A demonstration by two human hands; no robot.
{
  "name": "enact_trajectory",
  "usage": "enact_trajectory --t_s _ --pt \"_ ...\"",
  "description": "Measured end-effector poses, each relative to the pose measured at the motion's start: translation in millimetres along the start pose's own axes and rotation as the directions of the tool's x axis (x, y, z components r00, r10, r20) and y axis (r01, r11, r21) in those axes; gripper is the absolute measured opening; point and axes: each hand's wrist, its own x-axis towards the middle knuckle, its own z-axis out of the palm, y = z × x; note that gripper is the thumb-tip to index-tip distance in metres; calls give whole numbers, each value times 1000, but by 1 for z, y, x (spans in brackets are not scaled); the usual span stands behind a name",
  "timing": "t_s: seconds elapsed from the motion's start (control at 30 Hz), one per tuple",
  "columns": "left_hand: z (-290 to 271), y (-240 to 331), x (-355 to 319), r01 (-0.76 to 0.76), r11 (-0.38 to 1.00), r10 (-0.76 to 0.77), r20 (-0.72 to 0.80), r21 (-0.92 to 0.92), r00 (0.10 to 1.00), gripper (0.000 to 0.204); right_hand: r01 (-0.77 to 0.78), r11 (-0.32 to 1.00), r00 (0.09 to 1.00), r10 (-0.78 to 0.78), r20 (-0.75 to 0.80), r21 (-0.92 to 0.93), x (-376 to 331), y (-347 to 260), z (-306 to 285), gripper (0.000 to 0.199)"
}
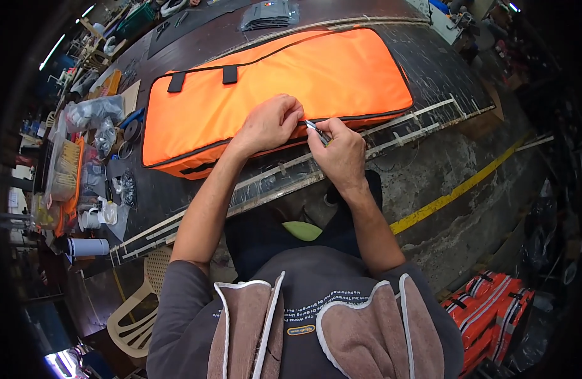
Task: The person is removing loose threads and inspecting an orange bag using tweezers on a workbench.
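A long, bright orange bag (291,79) with black edge piping lies across the dark worktable. Two short black strips (230,74) sit on its top toward the left. My left hand (272,124) rests on the bag's near edge, its fingers closed in a pinch at the black piping; whether a thread is between them is too small to tell. Close beside it, my right hand (341,153) grips a small tool (311,125) with a shiny metal tip and a dark handle. The tip points at the piping by my left fingertips.
The table's near edge (291,179) carries pale, worn strips. Plastic bags, tape rolls and a bin (65,170) crowd the left end. A stack of grey pieces (269,15) lies at the back. A beige chair (136,309) stands lower left; orange-red bags (487,319) lie lower right.
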Motion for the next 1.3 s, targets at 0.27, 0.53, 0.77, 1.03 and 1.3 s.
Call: enact_trajectory --t_s 0.27,0.53,0.77,1.03,1.3 --pt "0 -4 -1 23 996 -22 14 -85 1000 19 25 1000 999 -25 -24 2 -4 -2 0 23" --pt "-2 -7 0 32 987 -26 39 -160 999 19 37 999 999 -37 -17 32 -2 -3 4 24" --pt "-2 -12 -2 -13 958 20 23 -285 1000 19 55 998 998 -53 -39 41 -6 0 10 21" --pt "-41 -22 -43 -159 563 -43 -221 -811 974 41 -18 995 999 22 -39 93 -22 11 -9 24" --pt "-26 14 -31 -124 930 147 -44 345 988 19 9 998 1000 -10 4 58 -18 -6 -7 26"
